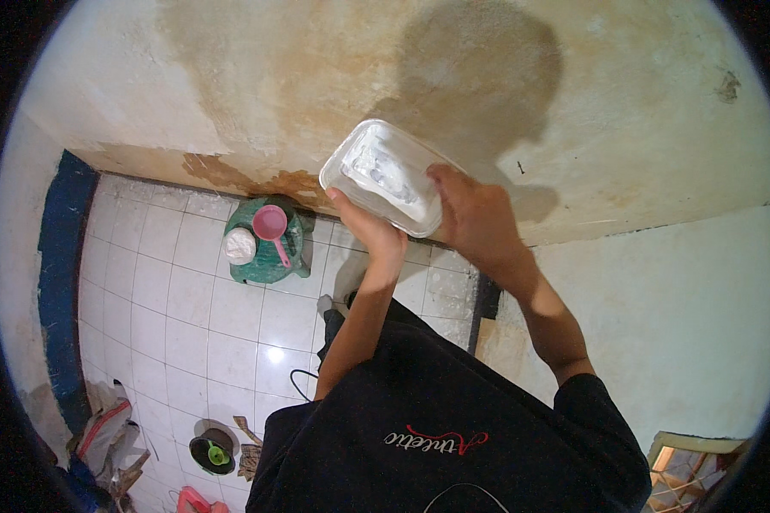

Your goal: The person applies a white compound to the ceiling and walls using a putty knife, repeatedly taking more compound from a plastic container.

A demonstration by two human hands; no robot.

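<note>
In front of the stained wall I hold up a clear rectangular plastic container (338,164), tilted so that its inside faces me. White paste (376,167) is smeared over its bottom. My left hand (372,229) supports it from below, thumb against the lower-left wall. At the right end, my right hand (475,214) has its fingers curled at the rim, partly hiding that side. Whether a small tool sits in the right hand as well does not show.
Below the wall a green stool (269,269) bears a pink dipper (269,222) and a tub of white material (239,246). Lower left on the tiled floor (188,295) are a dark bucket (201,453) with a green scoop (217,455) and a crumpled sack (103,432).
</note>
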